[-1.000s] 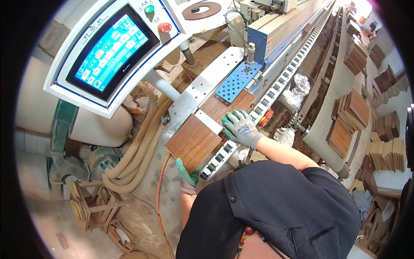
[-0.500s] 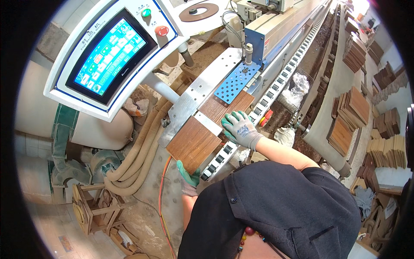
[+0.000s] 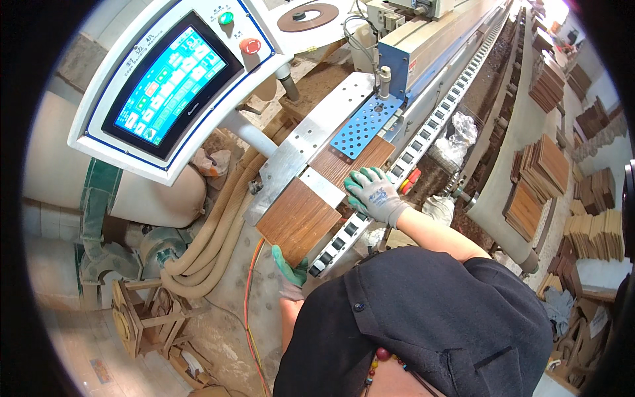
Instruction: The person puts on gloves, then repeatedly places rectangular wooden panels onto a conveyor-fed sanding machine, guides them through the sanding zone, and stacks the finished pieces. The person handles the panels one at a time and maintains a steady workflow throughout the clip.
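In the head view my right hand point(image 3: 376, 193), in a grey and green glove, lies with fingers spread on the near right edge of a brown wooden panel point(image 3: 337, 162), which runs under a blue perforated plate point(image 3: 362, 132). My left hand point(image 3: 288, 270), gloved likewise, grips the lower left corner of a second brown panel point(image 3: 297, 221); its fingertips are partly hidden. A bare metal strip point(image 3: 320, 187) shows between the two panels. Both lie on the steel bed point(image 3: 278, 185), beside a white roller track point(image 3: 347, 231).
A control console point(image 3: 172, 92) with a lit screen overhangs at left, above ribbed hoses point(image 3: 198, 271) and a wooden reel stand point(image 3: 152, 317). A brown coil point(image 3: 307, 18) lies behind. At right, stacked boards point(image 3: 536, 165) sit along a long conveyor point(image 3: 496, 221).
My right hand has shifted slightly to the right along the panel edge. My left hand stays on the corner of the near panel; both panels look almost unmoved.
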Demonstrator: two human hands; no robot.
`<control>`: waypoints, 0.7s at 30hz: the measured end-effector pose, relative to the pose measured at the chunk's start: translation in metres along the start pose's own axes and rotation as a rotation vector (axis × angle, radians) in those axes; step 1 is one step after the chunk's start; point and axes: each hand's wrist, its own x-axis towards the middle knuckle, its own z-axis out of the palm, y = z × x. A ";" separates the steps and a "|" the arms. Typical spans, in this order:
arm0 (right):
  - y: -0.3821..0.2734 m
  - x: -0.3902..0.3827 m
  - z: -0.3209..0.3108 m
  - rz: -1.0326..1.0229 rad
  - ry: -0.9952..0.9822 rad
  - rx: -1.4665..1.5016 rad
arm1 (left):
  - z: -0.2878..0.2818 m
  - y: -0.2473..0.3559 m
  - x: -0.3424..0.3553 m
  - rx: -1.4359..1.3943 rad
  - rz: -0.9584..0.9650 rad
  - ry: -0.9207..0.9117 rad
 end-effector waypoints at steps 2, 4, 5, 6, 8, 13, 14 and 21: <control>0.009 0.002 0.000 0.030 -0.030 -0.012 | -0.002 -0.001 0.002 0.001 0.002 -0.026; 0.023 0.004 -0.001 0.043 -0.032 -0.062 | -0.003 0.000 0.002 0.010 0.000 -0.027; 0.031 0.005 -0.002 0.047 -0.028 -0.086 | -0.002 0.000 0.002 0.019 -0.001 -0.020; 0.038 0.007 -0.002 0.060 -0.048 -0.112 | -0.002 0.000 0.000 0.028 -0.003 -0.013; 0.056 0.008 -0.006 0.081 -0.018 -0.164 | 0.001 0.001 -0.003 0.039 -0.002 0.037; 0.104 0.015 -0.015 0.226 -0.071 -0.211 | 0.008 0.005 -0.009 0.029 -0.008 0.049; 0.113 0.015 -0.015 0.223 0.025 -0.212 | 0.008 0.006 -0.009 0.027 -0.007 0.033; 0.147 0.025 -0.020 0.469 0.057 -0.229 | 0.000 0.003 -0.002 -0.002 -0.011 -0.025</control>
